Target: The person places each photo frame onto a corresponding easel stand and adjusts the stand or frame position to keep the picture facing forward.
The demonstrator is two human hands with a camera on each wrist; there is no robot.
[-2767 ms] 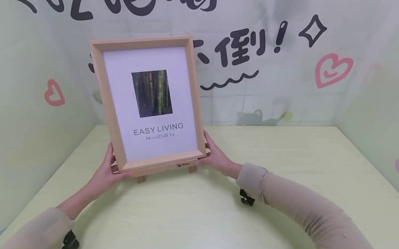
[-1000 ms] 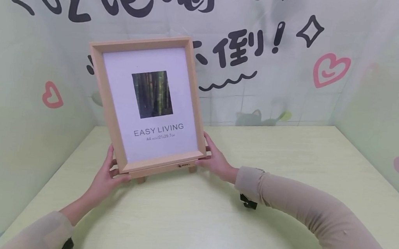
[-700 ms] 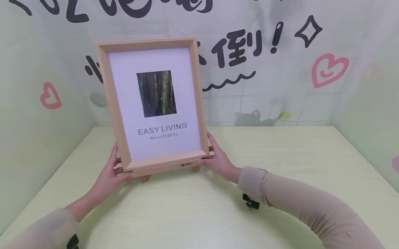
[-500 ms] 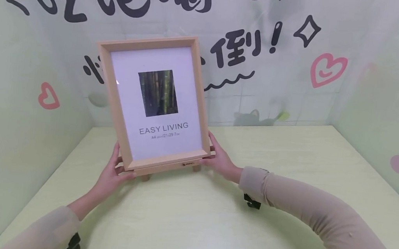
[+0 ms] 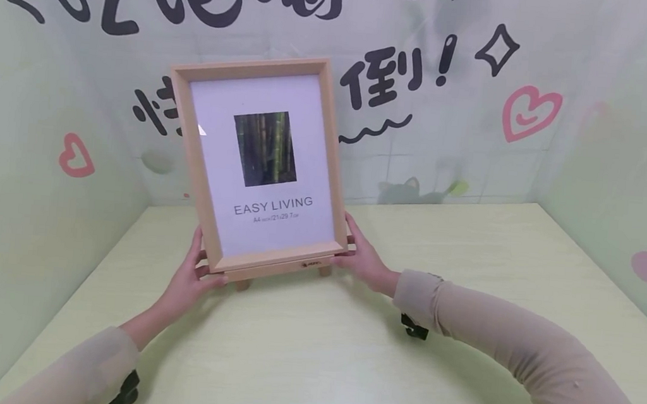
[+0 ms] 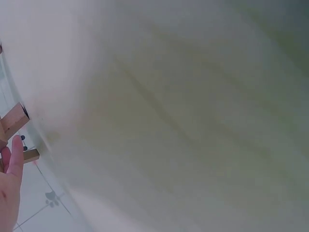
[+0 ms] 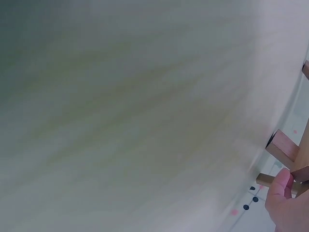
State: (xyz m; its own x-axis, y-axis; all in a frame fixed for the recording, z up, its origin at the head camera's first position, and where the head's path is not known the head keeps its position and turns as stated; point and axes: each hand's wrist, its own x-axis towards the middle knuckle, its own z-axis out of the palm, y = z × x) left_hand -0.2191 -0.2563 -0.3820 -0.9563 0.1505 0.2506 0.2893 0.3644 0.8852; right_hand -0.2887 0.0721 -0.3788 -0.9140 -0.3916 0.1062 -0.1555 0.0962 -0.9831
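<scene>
A light wooden picture frame (image 5: pixel 322 164) stands tilted back on a small wooden easel in the head view. Its white insert bears a bamboo photo and "EASY LIVING". Below it runs the easel's ledge (image 5: pixel 272 269), with short legs under it. My left hand (image 5: pixel 188 283) grips the left lower corner, thumb at the ledge's end. At the right lower corner, my right hand (image 5: pixel 368 264) holds on likewise. Fingers behind the frame are partly hidden. Each wrist view catches, at its edge, a hand beside the easel's legs (image 6: pixel 15 121).
The pale wood-grain table (image 5: pixel 311 353) spreads under both arms. A white backdrop (image 5: pixel 449 123) with black lettering and a pink heart (image 5: pixel 531 115) hangs behind. Pale green side panels stand left and right. Dark devices are strapped at both wrists.
Both hands have shifted the frame and easel to the right and slightly farther back. The grip looks the same, and the head view has turned a little rightward.
</scene>
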